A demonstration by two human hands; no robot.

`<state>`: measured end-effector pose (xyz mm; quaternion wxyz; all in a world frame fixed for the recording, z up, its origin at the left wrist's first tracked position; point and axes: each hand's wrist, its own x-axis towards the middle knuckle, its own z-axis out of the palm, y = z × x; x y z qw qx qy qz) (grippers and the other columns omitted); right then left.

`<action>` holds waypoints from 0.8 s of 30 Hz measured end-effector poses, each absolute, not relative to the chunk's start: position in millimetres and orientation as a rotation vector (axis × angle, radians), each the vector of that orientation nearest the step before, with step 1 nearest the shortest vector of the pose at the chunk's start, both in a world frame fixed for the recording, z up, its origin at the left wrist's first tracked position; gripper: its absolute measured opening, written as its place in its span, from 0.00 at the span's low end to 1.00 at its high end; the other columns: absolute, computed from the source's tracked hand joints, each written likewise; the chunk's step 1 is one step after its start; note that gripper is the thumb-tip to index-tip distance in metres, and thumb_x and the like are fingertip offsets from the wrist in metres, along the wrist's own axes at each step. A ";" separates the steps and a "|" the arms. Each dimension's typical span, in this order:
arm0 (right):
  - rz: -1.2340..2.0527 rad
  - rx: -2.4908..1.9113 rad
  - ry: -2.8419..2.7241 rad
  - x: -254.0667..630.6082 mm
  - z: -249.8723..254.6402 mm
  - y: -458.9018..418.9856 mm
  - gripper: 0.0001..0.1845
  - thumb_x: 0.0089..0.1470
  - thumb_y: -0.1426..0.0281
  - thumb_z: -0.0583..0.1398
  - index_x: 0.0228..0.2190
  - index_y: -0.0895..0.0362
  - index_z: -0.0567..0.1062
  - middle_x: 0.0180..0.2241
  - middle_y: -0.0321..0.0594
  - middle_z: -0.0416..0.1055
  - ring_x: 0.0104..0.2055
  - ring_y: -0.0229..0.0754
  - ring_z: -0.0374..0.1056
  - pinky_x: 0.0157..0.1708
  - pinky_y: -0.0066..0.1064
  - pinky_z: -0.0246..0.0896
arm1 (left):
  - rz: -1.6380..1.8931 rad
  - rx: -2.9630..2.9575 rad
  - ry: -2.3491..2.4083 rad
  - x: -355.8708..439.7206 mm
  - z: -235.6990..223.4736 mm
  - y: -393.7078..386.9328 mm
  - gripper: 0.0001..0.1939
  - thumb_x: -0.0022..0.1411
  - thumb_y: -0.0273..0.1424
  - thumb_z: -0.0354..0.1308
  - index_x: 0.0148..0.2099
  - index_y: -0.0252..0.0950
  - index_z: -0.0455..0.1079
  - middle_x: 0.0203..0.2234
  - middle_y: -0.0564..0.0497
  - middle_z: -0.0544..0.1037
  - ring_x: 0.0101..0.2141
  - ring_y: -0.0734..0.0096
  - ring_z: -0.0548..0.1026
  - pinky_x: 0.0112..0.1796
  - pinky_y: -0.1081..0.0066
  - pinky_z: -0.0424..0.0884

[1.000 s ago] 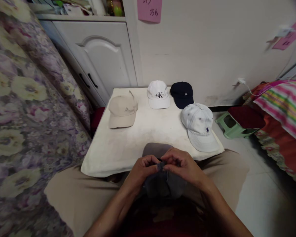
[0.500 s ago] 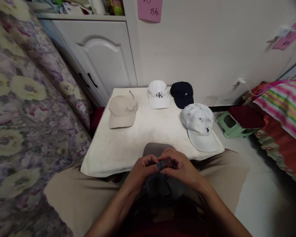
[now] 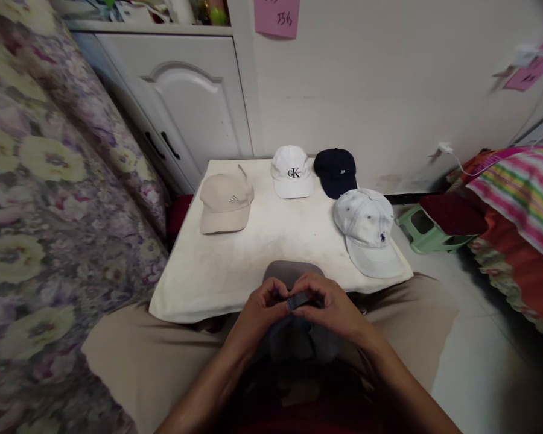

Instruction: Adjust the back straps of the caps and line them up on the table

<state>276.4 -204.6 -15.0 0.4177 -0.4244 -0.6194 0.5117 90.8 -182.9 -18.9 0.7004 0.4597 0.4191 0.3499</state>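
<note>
A grey baseball cap (image 3: 294,270) lies at the table's near edge, its brim on the cloth and its crown hanging toward my lap. My left hand (image 3: 271,304) pinches one end of the cap's dark strap (image 3: 298,300). From the other side my right hand (image 3: 323,301) grips the same strap, fingers closed. Part of the cap is hidden under my hands and in shadow. Farther back are a beige cap (image 3: 227,204), a white cap with black letters (image 3: 292,172), a navy cap (image 3: 335,173) and a pale blue cap (image 3: 366,229).
The caps rest on a low table with a cream cloth (image 3: 199,277). A white cabinet (image 3: 185,90) and the wall stand behind it. To the left hangs a floral curtain (image 3: 22,211). On the right are a green stool (image 3: 419,229) and a bed with a striped cover (image 3: 525,187).
The view has shifted very slightly. Both hands stay on the strap in nearly the same place, with only small finger movement. The other caps have not moved.
</note>
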 end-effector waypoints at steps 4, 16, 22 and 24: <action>1.283 -1.079 -1.573 276.0 -15.7 -205.4 0.11 0.48 0.77 0.65 0.36 0.55 0.77 0.37 0.37 0.72 0.41 0.42 0.68 0.41 0.32 0.62 | 0.803 1.121 0.969 87.9 -20.5 -183.0 0.15 0.49 0.32 0.69 0.32 0.37 0.64 0.29 0.56 0.70 0.31 0.72 0.67 0.32 0.75 0.62; 1.219 -1.186 -1.656 275.3 -14.3 -206.5 0.13 0.48 0.77 0.65 0.37 0.54 0.77 0.35 0.34 0.73 0.38 0.41 0.68 0.39 0.31 0.60 | 0.706 1.467 0.954 77.0 4.5 -188.7 0.09 0.65 0.35 0.54 0.34 0.37 0.69 0.38 0.50 0.71 0.41 0.65 0.69 0.42 0.69 0.62; 1.190 -1.181 -1.689 273.9 -14.5 -206.6 0.13 0.48 0.78 0.65 0.37 0.53 0.77 0.35 0.34 0.74 0.38 0.40 0.68 0.39 0.31 0.60 | 0.683 1.362 0.968 80.7 -2.4 -188.4 0.12 0.62 0.36 0.58 0.29 0.36 0.66 0.37 0.50 0.71 0.38 0.66 0.68 0.40 0.69 0.62; 1.197 -1.177 -1.686 274.0 -13.5 -206.4 0.13 0.48 0.78 0.65 0.37 0.54 0.77 0.35 0.34 0.74 0.39 0.40 0.68 0.39 0.31 0.61 | 0.681 1.312 0.954 80.2 -5.6 -188.4 0.12 0.61 0.36 0.59 0.29 0.36 0.65 0.37 0.50 0.71 0.38 0.66 0.68 0.40 0.69 0.62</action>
